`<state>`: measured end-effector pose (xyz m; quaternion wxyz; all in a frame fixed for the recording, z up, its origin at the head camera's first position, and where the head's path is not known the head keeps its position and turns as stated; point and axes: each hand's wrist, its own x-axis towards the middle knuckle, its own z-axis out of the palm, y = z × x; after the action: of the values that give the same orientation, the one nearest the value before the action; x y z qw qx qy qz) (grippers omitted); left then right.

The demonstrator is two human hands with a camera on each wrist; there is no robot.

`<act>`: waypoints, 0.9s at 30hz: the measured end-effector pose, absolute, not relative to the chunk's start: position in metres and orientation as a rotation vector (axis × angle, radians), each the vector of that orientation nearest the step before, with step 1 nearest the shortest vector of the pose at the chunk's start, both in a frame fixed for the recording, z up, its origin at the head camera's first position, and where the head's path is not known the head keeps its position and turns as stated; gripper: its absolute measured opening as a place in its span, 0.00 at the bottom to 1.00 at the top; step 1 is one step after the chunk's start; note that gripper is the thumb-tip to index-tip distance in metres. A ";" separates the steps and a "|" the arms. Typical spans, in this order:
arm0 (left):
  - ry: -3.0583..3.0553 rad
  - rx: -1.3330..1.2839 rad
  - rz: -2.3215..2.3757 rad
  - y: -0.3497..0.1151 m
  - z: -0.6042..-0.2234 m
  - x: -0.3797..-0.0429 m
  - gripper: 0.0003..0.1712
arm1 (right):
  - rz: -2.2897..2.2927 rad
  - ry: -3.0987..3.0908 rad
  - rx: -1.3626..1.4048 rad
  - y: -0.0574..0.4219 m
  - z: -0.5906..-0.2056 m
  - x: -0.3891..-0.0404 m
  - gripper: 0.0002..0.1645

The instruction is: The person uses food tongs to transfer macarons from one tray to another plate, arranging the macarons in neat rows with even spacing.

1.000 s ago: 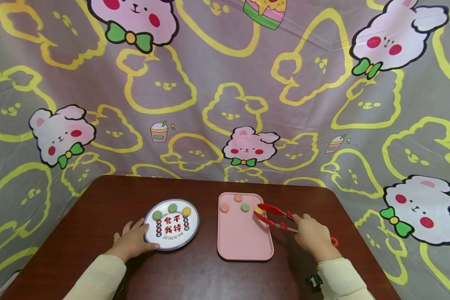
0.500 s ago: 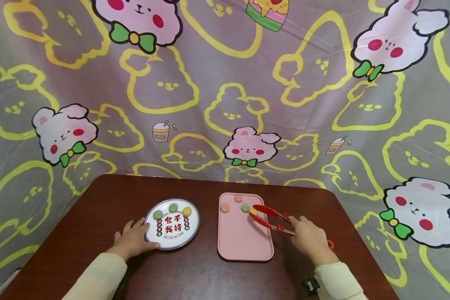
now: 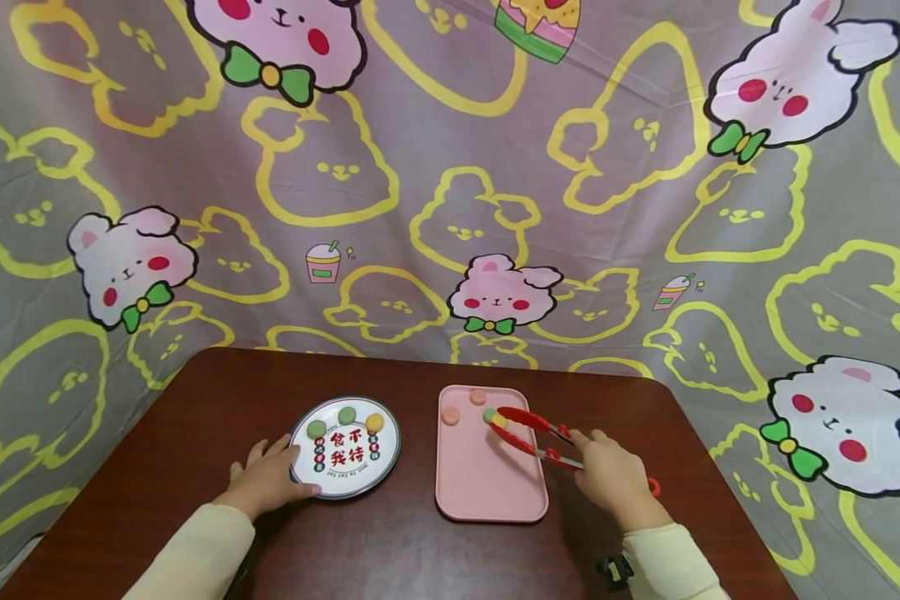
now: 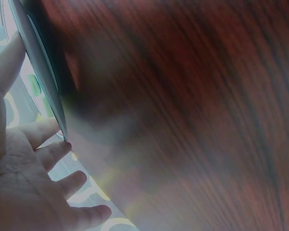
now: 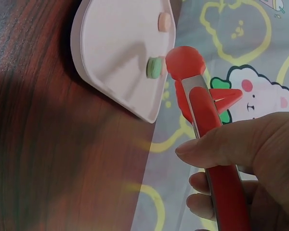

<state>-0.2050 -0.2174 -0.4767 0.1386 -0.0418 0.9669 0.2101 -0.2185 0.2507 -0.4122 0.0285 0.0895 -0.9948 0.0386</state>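
My left hand (image 3: 265, 477) touches the left rim of a round white plate (image 3: 343, 482) printed with red characters; its fingers are spread along the edge. On the plate sit two green macarons (image 3: 317, 429) and a yellow macaron (image 3: 375, 422). Red-tipped tongs (image 5: 204, 108) are gripped in my right hand (image 3: 610, 473), thumb on one arm and fingers round the other. Between the tongs' tips, over the pink tray (image 3: 487, 492), is another yellow macaron (image 3: 499, 422). It appears against or just in front of a green macaron (image 3: 489, 413); whether they touch I cannot tell.
Two peach macarons (image 3: 450, 416) lie near the tray's far left corner. The dark brown wooden table (image 3: 345, 550) ends at a patterned cloth backdrop (image 3: 390, 208). A small black device (image 3: 615, 572) is at the right wrist.
My right hand and the tongs have moved left across the tray, bringing the yellow macaron from its right side up to the green one. My left hand stays at the plate.
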 end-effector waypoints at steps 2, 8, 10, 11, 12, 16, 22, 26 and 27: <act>2.798 -0.119 0.609 -0.217 -0.477 -0.205 0.58 | 0.122 -3.067 0.277 0.249 -0.412 -0.219 0.34; 2.805 -0.114 0.609 -0.217 -0.476 -0.205 0.58 | 0.142 -3.050 0.286 0.245 -0.411 -0.219 0.34; 2.805 -0.115 0.610 -0.217 -0.475 -0.205 0.57 | 0.144 -3.050 0.286 0.244 -0.411 -0.218 0.34; 2.805 -0.115 0.613 -0.217 -0.475 -0.205 0.57 | 0.143 -3.050 0.287 0.243 -0.411 -0.218 0.34; 2.805 -0.115 0.617 -0.216 -0.475 -0.205 0.57 | 0.143 -3.052 0.285 0.242 -0.411 -0.217 0.34; 2.810 -0.112 0.631 -0.216 -0.474 -0.203 0.57 | 0.143 -3.053 0.285 0.239 -0.410 -0.216 0.34; 2.816 -0.109 0.632 -0.216 -0.474 -0.202 0.57 | 0.161 -3.027 0.302 0.233 -0.407 -0.211 0.34; 2.821 -0.108 0.632 -0.216 -0.475 -0.202 0.57 | 0.159 -2.999 0.311 0.229 -0.408 -0.209 0.33; 2.822 -0.107 0.630 -0.216 -0.475 -0.202 0.57 | 0.159 -2.992 0.315 0.228 -0.408 -0.209 0.32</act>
<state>-0.2021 -0.2162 -0.4755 0.1239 -0.0367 0.9678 0.2160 -0.2092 0.2281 -0.4078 0.0645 0.1044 -0.9910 0.0526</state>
